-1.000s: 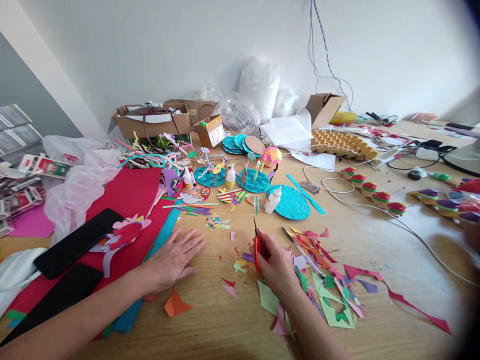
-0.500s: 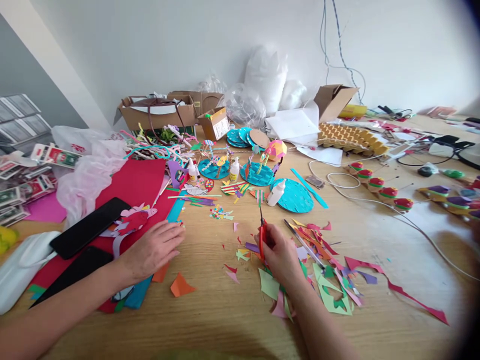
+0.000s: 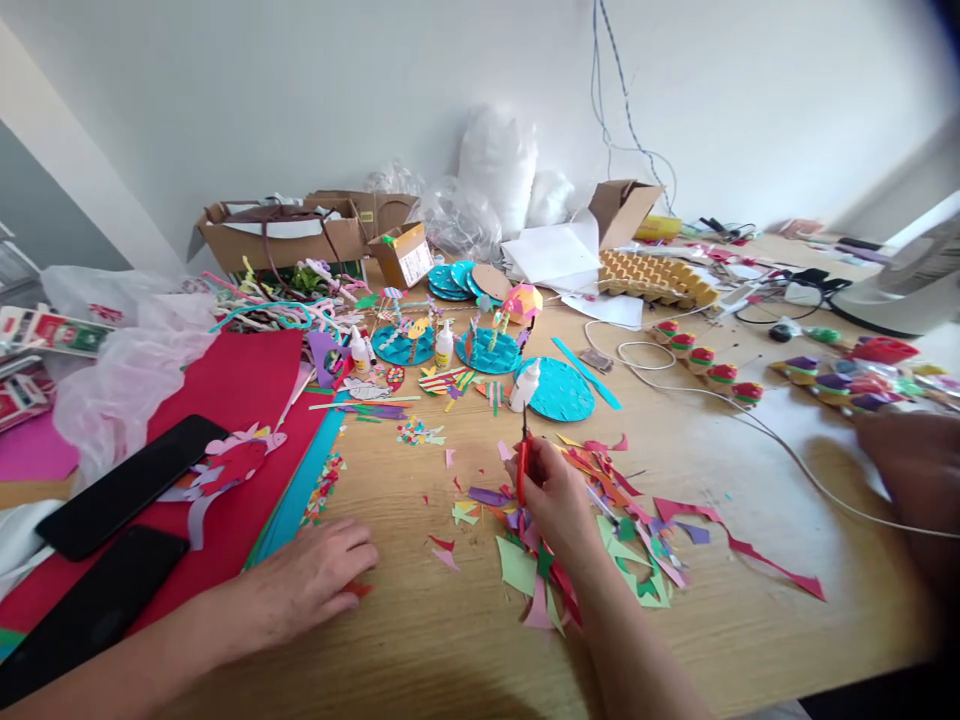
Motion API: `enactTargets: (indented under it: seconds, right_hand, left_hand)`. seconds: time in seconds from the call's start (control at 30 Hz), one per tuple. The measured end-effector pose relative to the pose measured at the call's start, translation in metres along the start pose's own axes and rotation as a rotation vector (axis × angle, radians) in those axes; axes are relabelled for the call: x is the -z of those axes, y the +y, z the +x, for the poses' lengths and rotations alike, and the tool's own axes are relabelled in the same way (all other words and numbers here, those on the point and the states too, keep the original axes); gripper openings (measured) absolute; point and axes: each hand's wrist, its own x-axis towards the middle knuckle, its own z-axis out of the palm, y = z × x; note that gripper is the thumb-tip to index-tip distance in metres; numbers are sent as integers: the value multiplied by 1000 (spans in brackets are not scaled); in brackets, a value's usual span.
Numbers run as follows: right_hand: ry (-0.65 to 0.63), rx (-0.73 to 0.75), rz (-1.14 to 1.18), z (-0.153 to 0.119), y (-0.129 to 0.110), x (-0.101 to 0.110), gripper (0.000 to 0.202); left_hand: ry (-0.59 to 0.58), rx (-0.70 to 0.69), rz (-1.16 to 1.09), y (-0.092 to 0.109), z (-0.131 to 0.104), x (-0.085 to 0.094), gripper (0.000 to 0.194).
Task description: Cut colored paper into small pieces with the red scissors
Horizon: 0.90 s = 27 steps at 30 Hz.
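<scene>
My right hand is closed around red-handled scissors, their dark blades pointing away from me. Below and to the right of it lies a spread of coloured paper scraps. On the bare wood, my left hand rests low with its fingers apart over an orange paper scrap, which is mostly covered. Beside that hand are blue paper sheets topped with tiny coloured bits, and red sheets. A layered paper cutout lies near two black phones.
White glue bottles stand among blue discs, some bearing paper decorations. Cardboard boxes and plastic bags line the wall. A white cable crosses the right side, near another person's blurred hand.
My left hand has moved from the edge of the blue sheets down toward me, onto the orange scrap. The view has turned right, and another person's hand shows more. The scissors stay in my right hand.
</scene>
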Motion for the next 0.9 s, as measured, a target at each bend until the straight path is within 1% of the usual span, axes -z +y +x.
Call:
enactTargets:
  seconds: [0.07, 0.13, 0.23, 0.3, 0.4, 0.43, 0.53, 0.6, 0.7, 0.8, 0.9]
  right_hand:
    - [-97, 12, -130, 3, 2, 9, 3]
    - [-205, 20, -260, 5, 2, 20, 6]
    - [-314, 41, -341, 5, 0, 28, 9]
    - [-375, 64, -353, 4, -2, 26, 11]
    - [-452, 90, -376, 3, -4, 14, 21]
    - [-470, 97, -385, 3, -5, 9, 25]
    - [-503, 111, -410, 3, -7, -2, 26]
    - [-505, 118, -421, 3, -9, -6, 23]
    - [-500, 119, -425, 1, -12, -7, 17]
    - [-494, 120, -406, 0, -13, -6, 12]
    - [-481, 121, -369, 1, -10, -4, 10]
  left_hand:
    - [21, -19, 4, 2, 11, 2, 14]
    - [49, -39, 15, 4, 24, 3, 16]
    - [93, -74, 18, 9, 46, 7, 16]
    - [118, -83, 13, 14, 58, 9, 15]
    - [136, -72, 3, 24, 71, 14, 18]
    - [137, -69, -1, 28, 73, 15, 19]
    - [110, -87, -20, 41, 76, 19, 21]
    - [94, -108, -59, 49, 75, 21, 19]
    - [132, -108, -180, 57, 74, 23, 18]
    - [165, -90, -328, 57, 76, 23, 19]
    - [194, -67, -424, 51, 79, 22, 19]
